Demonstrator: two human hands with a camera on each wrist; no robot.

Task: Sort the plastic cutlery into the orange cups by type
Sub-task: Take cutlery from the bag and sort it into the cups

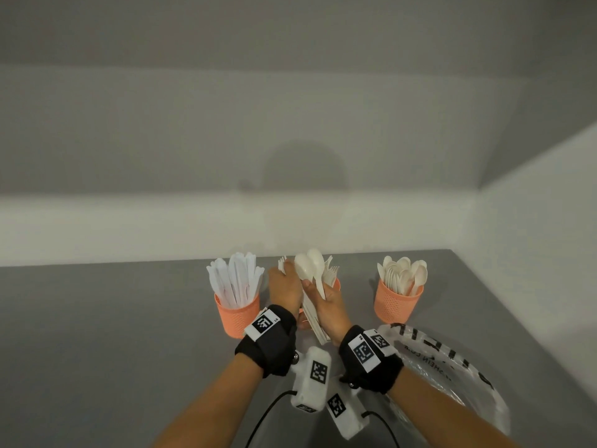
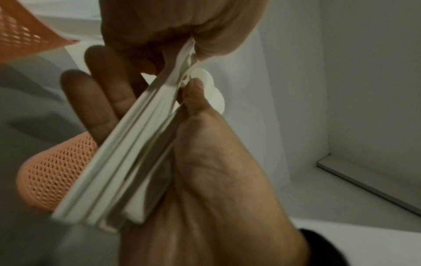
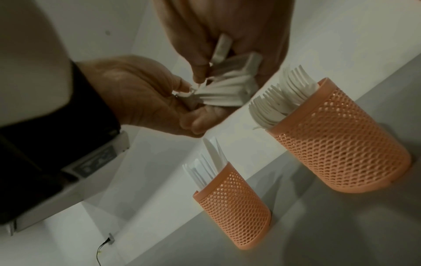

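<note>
Three orange mesh cups stand on the grey table (image 1: 113, 334): the knife cup (image 1: 237, 313) on the left, the fork cup (image 3: 341, 144) in the middle, half hidden behind my hands in the head view, and the spoon cup (image 1: 399, 300) on the right. My left hand (image 1: 284, 279) grips a fanned cutlery bundle (image 2: 127, 162) of white handles, thumb pressed on it. Two white spoons (image 1: 310, 266) stick up from the bundle. My right hand (image 1: 318, 294) pinches their handles at the bundle's top. Both hands hover in front of the fork cup.
A clear plastic bag (image 1: 452, 367) with black lettering lies at the front right, beside my right forearm. White walls close the table at the back and right. Wrist camera units (image 1: 311, 379) with black cables hang under both wrists.
</note>
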